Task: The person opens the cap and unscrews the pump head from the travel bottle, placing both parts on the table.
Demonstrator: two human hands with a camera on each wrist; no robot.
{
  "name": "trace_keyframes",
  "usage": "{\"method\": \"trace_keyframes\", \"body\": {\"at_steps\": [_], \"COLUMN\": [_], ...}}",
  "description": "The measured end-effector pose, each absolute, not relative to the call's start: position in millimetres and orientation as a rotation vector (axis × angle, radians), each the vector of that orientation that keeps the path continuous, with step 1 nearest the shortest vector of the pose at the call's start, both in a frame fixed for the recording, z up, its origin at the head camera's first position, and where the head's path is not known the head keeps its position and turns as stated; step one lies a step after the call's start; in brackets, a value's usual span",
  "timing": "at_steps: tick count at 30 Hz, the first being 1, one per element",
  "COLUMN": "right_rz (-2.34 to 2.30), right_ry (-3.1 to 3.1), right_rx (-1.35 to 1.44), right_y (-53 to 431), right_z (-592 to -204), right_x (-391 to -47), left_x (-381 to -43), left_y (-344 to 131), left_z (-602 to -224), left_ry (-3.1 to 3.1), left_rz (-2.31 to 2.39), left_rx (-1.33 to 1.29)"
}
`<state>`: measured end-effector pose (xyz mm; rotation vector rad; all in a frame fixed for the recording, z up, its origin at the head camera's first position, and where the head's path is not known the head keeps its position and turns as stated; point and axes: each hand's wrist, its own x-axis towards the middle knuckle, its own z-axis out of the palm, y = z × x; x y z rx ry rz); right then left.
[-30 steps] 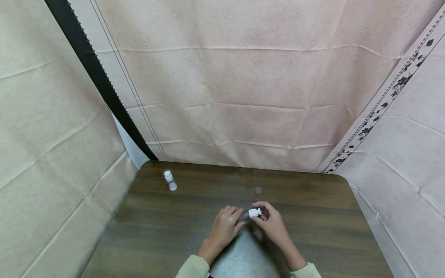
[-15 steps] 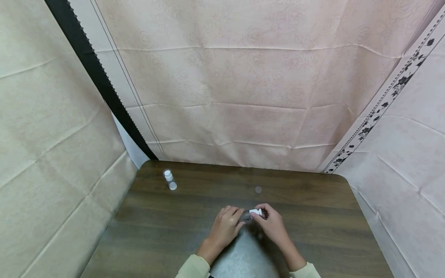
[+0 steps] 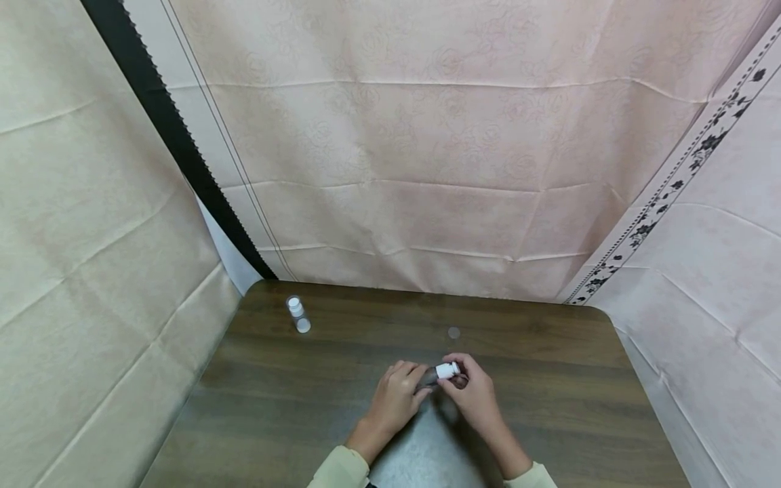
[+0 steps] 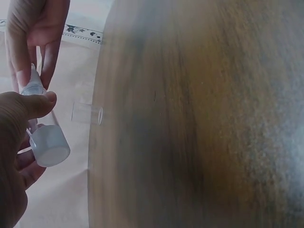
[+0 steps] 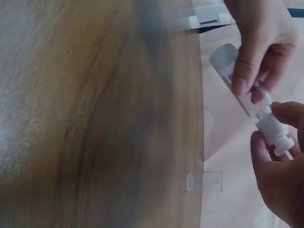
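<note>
Hangs beyond the grip as bkgd: pinkish cloth point(image 3: 415, 169), creased, w/ faint floral print. Lies under the grip: brown wood-grain table point(image 3: 274, 393), corners rounded. Far L of grip: cream cloth point(image 3: 91, 237), also creased. Far R: paler cloth point(image 3: 714, 285). Runs diagonally, well beyond grip to L: blk band point(image 3: 177, 146) w/ jagged edge; to R: white strip point(image 3: 653, 196) w/ blk floral motif.

At the grip: L hand point(image 3: 393, 400) & R hand point(image 3: 476, 396), w/ pale yellow-green sleeves point(image 3: 342, 468) behind. Both gripping one bottle point(image 3: 430, 378), held tilted over table. W/ L, clasps clear body point(image 5: 247, 102); w/ R, pinches white top point(image 5: 270, 127) btwn thumb & fingers. Sticks out past L thumb: white base point(image 4: 50, 149).

Well L of grip, nr table's back edge: second bottle point(image 3: 298, 315), white at both ends; can't tell if upright or lying. Just beyond grip, nr R hand: small clear cylinder point(image 3: 453, 333). Stands on table, apart from both hands.
</note>
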<state>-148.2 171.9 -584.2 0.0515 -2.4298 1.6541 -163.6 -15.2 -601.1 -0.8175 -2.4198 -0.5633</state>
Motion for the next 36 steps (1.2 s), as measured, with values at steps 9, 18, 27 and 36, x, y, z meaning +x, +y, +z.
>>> {"method": "trace_keyframes", "body": {"at_steps": [9,18,27,36], "right_rz": [1.468,1.390,1.269,1.197], "right_ry": [-2.411,-2.422,-2.420,-2.460], "right_rx": [0.143,0.183,0.241,0.204], "right_y": [172,180,199,222], "right_z": [-588,-584,-581,-577], "right_x": [-150,-153,-160,-174], "left_x": [-163,-164,-163,-164], "left_y": [-14,-15,-18,-22], "left_z": [-601,-601,-602,-601], "left_ry": [-2.434,-2.421,-2.395,-2.415], "left_rz": [-0.599,-0.611,-0.647,-0.646], "left_rx": [-0.811,-0.769,-0.749,-0.731]}}
